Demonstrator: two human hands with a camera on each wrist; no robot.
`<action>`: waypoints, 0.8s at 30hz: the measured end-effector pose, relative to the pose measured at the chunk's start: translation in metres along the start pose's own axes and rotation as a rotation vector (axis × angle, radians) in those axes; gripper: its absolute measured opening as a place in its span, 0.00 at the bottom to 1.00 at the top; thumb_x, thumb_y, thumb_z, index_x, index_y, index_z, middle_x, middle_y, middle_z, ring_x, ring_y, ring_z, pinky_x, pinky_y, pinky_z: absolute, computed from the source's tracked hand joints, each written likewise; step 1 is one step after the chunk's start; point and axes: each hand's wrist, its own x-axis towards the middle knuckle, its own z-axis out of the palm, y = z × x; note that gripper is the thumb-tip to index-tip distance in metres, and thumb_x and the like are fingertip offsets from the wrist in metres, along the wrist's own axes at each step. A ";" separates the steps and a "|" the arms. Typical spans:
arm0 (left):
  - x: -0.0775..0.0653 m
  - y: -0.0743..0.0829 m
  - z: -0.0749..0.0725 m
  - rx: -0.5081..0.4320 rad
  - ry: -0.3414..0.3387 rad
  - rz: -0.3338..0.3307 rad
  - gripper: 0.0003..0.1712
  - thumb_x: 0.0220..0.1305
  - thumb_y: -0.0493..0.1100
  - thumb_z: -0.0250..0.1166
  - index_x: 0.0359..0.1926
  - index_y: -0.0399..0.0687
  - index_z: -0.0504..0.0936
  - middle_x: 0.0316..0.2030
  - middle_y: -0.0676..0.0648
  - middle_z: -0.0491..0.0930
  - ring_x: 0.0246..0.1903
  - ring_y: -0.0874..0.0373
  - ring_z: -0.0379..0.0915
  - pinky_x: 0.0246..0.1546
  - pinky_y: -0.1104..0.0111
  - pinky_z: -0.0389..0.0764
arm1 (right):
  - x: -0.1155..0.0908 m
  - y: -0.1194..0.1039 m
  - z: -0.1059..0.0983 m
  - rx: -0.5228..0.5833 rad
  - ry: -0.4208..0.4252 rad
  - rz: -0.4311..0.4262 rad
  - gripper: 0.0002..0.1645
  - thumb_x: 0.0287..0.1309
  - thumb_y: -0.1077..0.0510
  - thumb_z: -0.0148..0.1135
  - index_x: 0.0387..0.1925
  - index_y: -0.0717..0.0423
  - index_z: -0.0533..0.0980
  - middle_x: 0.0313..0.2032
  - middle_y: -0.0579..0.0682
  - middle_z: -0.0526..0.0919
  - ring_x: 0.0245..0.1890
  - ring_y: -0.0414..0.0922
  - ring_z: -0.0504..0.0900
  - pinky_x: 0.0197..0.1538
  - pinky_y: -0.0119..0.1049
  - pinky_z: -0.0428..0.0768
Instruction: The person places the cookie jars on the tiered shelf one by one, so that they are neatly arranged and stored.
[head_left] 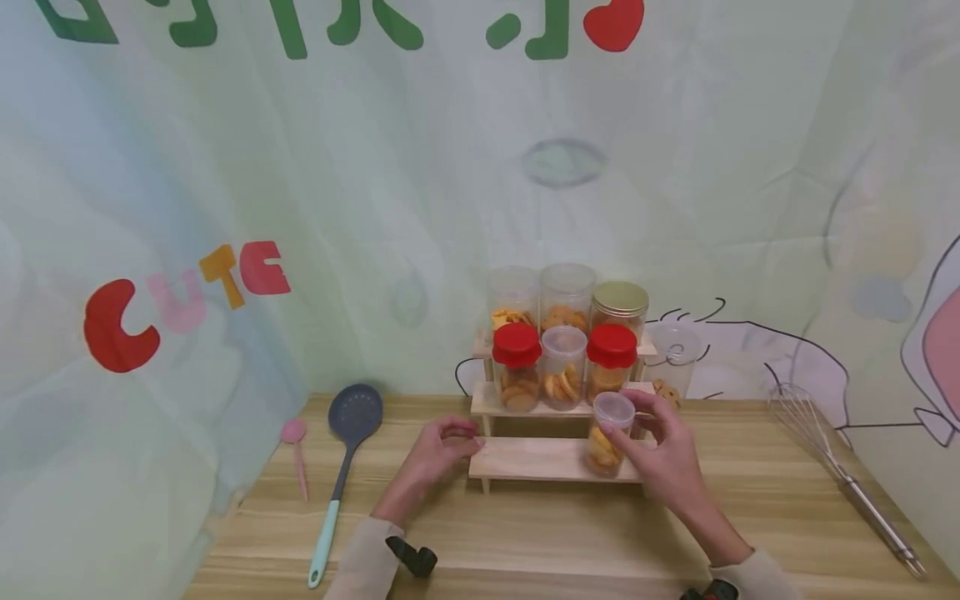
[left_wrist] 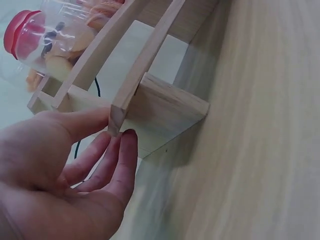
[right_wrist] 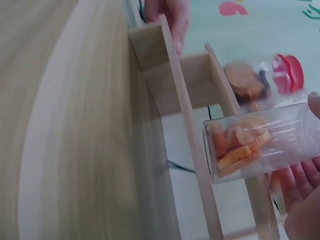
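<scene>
My right hand [head_left: 667,458] holds a clear jar [head_left: 613,410] between thumb and fingers at the right part of the lowest step. Orange-brown cookies lie in the bottom of that jar. In the right wrist view the jar's base is close to the edge of the step; contact cannot be told. At the other end of the three-step wooden display rack [head_left: 536,460], my left hand [head_left: 435,460] pinches the end of the lowest board, thumb on one side and fingers on the other, as the left wrist view shows.
Two red-lidded jars [head_left: 517,346] flank a clear-lidded jar [head_left: 564,367] on the middle step. Behind stand two clear jars and a gold-lidded jar [head_left: 621,298]. Another clear jar [head_left: 675,358] is behind right. Left lie a pink spoon [head_left: 294,432] and skimmer [head_left: 356,414]; right, a whisk [head_left: 855,487].
</scene>
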 end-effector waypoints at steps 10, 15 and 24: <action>-0.002 0.000 0.004 0.020 0.008 0.010 0.17 0.71 0.42 0.74 0.55 0.36 0.86 0.53 0.38 0.89 0.52 0.54 0.84 0.50 0.70 0.83 | -0.004 -0.009 0.041 0.083 -0.084 0.034 0.33 0.60 0.54 0.83 0.64 0.52 0.78 0.59 0.49 0.86 0.54 0.48 0.89 0.59 0.31 0.86; -0.007 -0.003 0.009 -0.024 0.065 0.031 0.15 0.72 0.41 0.73 0.53 0.35 0.86 0.50 0.39 0.89 0.48 0.58 0.84 0.46 0.73 0.83 | -0.005 -0.015 0.057 0.108 -0.088 0.038 0.35 0.60 0.54 0.83 0.65 0.53 0.77 0.61 0.50 0.84 0.60 0.49 0.87 0.61 0.31 0.85; -0.013 -0.005 0.020 -0.032 0.161 0.028 0.16 0.73 0.44 0.73 0.52 0.35 0.86 0.52 0.38 0.88 0.50 0.56 0.84 0.45 0.73 0.82 | -0.003 -0.017 0.072 0.145 -0.078 0.025 0.34 0.60 0.57 0.83 0.65 0.54 0.77 0.61 0.50 0.83 0.63 0.48 0.84 0.63 0.35 0.85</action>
